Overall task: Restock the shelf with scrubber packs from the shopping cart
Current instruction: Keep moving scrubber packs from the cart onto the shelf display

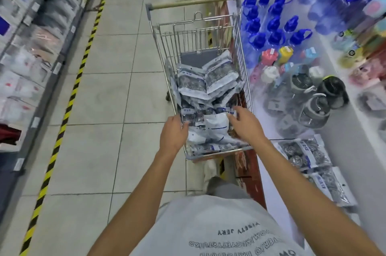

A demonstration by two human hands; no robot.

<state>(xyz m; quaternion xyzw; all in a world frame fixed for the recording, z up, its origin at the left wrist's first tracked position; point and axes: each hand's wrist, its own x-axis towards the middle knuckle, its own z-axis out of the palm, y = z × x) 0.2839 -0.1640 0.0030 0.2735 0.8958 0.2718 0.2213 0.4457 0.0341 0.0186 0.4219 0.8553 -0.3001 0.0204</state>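
A wire shopping cart (160, 51) stands in the aisle ahead of me, filled with several white-and-blue scrubber packs (211, 80). Both my arms reach into its near end. My left hand (173, 132) rests its fingers on the left edge of the near packs (215, 128). My right hand (246, 124) hovers with spread fingers over their right side, touching the top pack. Neither hand plainly grips a pack. On the white shelf (344, 151) to the right lie two scrubber packs (305, 153), one behind the other (332, 186).
The shelf on the right carries blue-capped bottles (269, 23), coloured cups and dark lidded pots (321, 97). Racks of packaged goods (31, 46) line the left. A yellow-black floor stripe (69, 105) runs along the tiled aisle. My foot (211, 170) is under the cart.
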